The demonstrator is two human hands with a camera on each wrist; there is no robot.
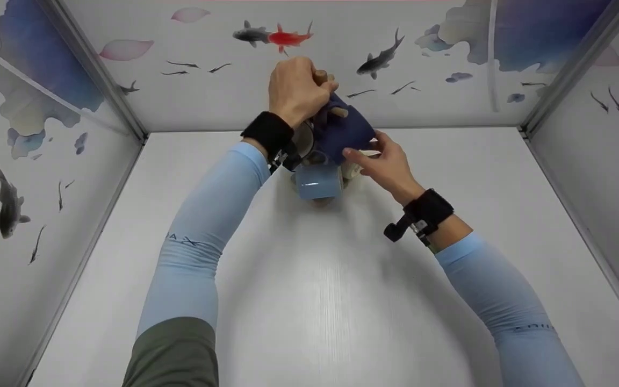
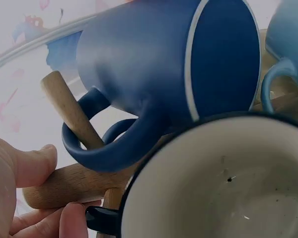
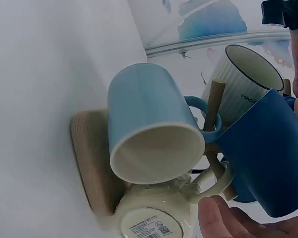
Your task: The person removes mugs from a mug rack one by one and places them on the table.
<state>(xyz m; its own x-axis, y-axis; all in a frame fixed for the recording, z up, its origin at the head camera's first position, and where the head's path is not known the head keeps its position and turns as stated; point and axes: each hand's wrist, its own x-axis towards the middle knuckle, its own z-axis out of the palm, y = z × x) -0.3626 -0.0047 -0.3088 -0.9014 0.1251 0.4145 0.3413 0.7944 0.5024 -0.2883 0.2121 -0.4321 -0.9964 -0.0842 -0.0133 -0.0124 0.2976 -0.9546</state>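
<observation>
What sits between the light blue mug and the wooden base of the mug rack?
A cream mug hangs there, below the light blue mug and beside the wooden base. The right wrist view shows it best; the right hand's fingertips are close to it.

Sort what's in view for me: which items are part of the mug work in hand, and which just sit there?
In hand:
dark blue mug, touched by right hand
wooden mug rack, top held by left hand

Just hanging there:
light blue mug
cream mug
white ribbed mug
</observation>
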